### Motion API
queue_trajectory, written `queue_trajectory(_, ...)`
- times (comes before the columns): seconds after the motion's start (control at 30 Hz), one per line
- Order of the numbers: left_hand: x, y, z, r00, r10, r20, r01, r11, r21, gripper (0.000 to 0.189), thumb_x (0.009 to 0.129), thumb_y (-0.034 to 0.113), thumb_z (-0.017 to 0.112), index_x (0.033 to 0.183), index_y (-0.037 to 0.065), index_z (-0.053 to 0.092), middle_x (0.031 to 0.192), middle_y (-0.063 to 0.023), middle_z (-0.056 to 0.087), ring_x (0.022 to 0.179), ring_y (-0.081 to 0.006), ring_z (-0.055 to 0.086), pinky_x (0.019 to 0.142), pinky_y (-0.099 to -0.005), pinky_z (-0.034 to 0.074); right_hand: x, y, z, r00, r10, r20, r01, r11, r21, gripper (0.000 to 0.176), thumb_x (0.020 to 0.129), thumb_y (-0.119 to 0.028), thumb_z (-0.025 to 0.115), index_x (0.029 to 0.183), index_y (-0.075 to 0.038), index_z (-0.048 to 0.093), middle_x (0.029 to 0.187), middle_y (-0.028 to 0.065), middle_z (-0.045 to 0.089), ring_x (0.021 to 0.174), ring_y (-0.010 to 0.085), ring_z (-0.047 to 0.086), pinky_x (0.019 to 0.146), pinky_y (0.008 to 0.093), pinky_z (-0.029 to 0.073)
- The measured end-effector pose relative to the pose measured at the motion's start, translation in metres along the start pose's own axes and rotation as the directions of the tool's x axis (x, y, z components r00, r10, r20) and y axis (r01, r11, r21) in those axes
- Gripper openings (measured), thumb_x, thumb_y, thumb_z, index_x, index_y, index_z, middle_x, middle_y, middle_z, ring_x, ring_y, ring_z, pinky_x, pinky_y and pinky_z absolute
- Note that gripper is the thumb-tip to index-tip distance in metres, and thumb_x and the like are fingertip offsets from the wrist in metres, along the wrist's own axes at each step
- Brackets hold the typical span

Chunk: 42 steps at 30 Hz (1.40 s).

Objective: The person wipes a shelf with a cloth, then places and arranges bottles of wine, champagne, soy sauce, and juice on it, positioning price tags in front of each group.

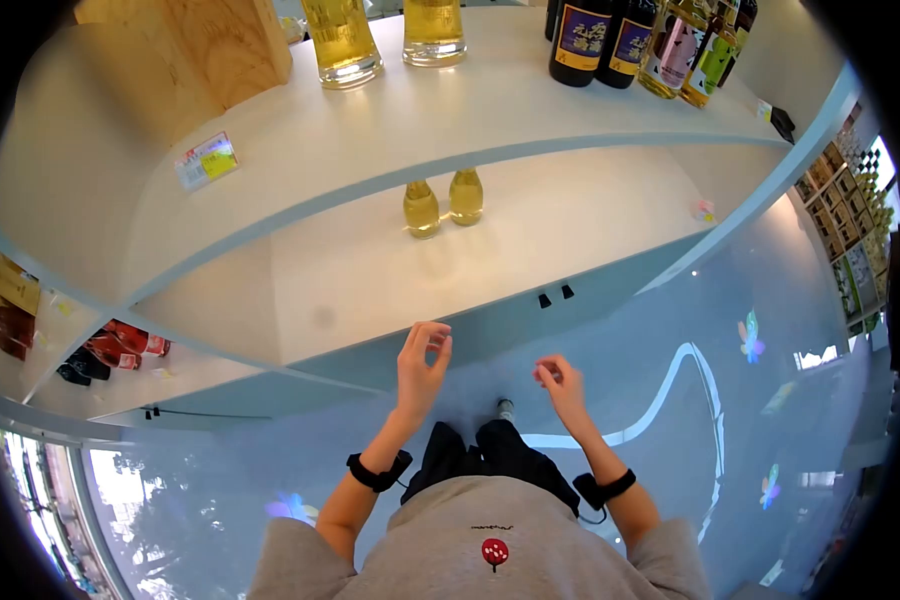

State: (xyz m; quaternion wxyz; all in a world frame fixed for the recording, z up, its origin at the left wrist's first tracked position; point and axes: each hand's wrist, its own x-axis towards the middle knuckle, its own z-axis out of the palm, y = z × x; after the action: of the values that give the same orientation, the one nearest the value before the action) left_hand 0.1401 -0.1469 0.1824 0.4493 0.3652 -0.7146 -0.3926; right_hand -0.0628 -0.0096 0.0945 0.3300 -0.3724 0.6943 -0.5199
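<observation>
My left hand (425,358) is raised just in front of the lower shelf's front edge, its fingers curved and apart with nothing between them. To its right, my right hand (558,380) hangs over the floor with loosely bent fingers, holding nothing visible. Neither hand touches the shelf. Two small yellow bottles (421,209) (466,197) stand side by side on the lower shelf (350,270), beyond my left hand. Each wrist wears a black strap.
Two large yellow-filled glass vessels (341,45) and dark labelled bottles (578,45) stand on the upper shelf (470,110). A price tag (207,162) lies at left. Red packages (120,345) sit in a lower left compartment. Two black handles project below the shelf edge.
</observation>
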Motion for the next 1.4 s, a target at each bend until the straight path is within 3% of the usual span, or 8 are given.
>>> queue_trajectory(0.17,-0.026,-0.028,0.002,0.993,-0.105,0.059,0.105,0.994,0.006,0.010,0.082,0.000,0.056,0.092,0.001,0.056,0.088,-0.0079,0.058,0.078,-0.0174,0.059,0.067,-0.0279,0.048,-0.056,0.028,-0.035,0.984,0.167,-0.054,-0.168,0.986,-0.012,0.012,0.087,-0.012,0.055,0.093,-0.002,0.060,0.077,0.0070,0.064,0.069,0.0125,0.061,0.061,0.0257,0.049)
queue_trajectory(0.27,-0.042,-0.040,-0.001,0.981,-0.172,0.088,0.171,0.985,0.015,0.010,0.083,0.002,0.056,0.093,0.002,0.057,0.088,-0.0075,0.059,0.080,-0.0165,0.059,0.068,-0.0278,0.048,-0.071,0.034,-0.049,0.977,0.190,-0.100,-0.194,0.980,-0.034,0.013,0.087,-0.013,0.055,0.093,-0.001,0.059,0.075,0.0067,0.064,0.068,0.0129,0.061,0.060,0.0255,0.048)
queue_trajectory(0.47,-0.061,-0.045,0.004,0.955,-0.282,0.093,0.283,0.959,0.011,0.009,0.086,0.006,0.056,0.094,0.001,0.057,0.087,-0.0053,0.059,0.081,-0.0128,0.057,0.070,-0.0259,0.047,-0.049,0.035,-0.081,0.990,0.082,-0.116,-0.093,0.991,-0.097,0.017,0.087,-0.015,0.056,0.093,0.000,0.059,0.075,0.0076,0.064,0.067,0.0140,0.061,0.061,0.0261,0.048)
queue_trajectory(0.63,-0.061,-0.042,0.039,0.941,-0.331,0.075,0.333,0.943,-0.008,0.009,0.087,0.005,0.053,0.094,0.001,0.057,0.088,-0.0056,0.057,0.081,-0.0133,0.056,0.071,-0.0268,0.047,0.002,0.041,-0.127,0.981,0.049,-0.188,-0.041,0.998,0.045,0.017,0.087,-0.015,0.056,0.094,0.000,0.059,0.077,0.0070,0.064,0.067,0.0135,0.059,0.061,0.0259,0.047)
queue_trajectory(0.8,-0.048,-0.012,0.138,0.923,-0.350,0.162,0.353,0.936,0.011,0.009,0.088,0.006,0.054,0.094,0.001,0.057,0.087,-0.0052,0.057,0.080,-0.0125,0.057,0.070,-0.0251,0.046,0.054,0.057,-0.202,0.975,0.054,-0.215,-0.038,0.996,0.080,0.018,0.088,-0.016,0.055,0.095,0.000,0.059,0.077,0.0062,0.064,0.067,0.0122,0.059,0.061,0.0252,0.047)
queue_trajectory(1.13,0.025,0.051,0.429,0.858,-0.299,0.418,0.347,0.937,-0.042,0.009,0.088,0.007,0.056,0.095,0.001,0.057,0.086,-0.0049,0.058,0.081,-0.0110,0.057,0.071,-0.0244,0.047,0.130,0.151,-0.408,0.924,0.094,-0.370,-0.024,0.982,0.190,0.016,0.088,-0.015,0.054,0.092,0.000,0.059,0.074,0.0053,0.063,0.065,0.0107,0.058,0.057,0.0239,0.044)
queue_trajectory(1.27,0.084,0.097,0.522,0.860,-0.223,0.459,0.320,0.936,-0.145,0.013,0.089,0.010,0.054,0.097,0.000,0.056,0.089,-0.0050,0.058,0.080,-0.0110,0.057,0.071,-0.0239,0.046,0.191,0.137,-0.478,0.950,-0.004,-0.311,0.024,0.998,0.060,0.016,0.088,-0.015,0.053,0.090,0.000,0.060,0.074,0.0053,0.063,0.065,0.0106,0.059,0.056,0.0238,0.045)
queue_trajectory(1.4,0.123,0.086,0.565,0.853,-0.210,0.477,0.324,0.931,-0.170,0.015,0.089,0.012,0.054,0.098,0.000,0.057,0.090,-0.0056,0.059,0.081,-0.0131,0.058,0.071,-0.0250,0.048,0.250,0.117,-0.496,0.930,-0.026,-0.367,0.088,0.984,0.153,0.014,0.087,-0.014,0.056,0.089,0.000,0.060,0.075,0.0053,0.063,0.064,0.0106,0.059,0.057,0.0236,0.047)
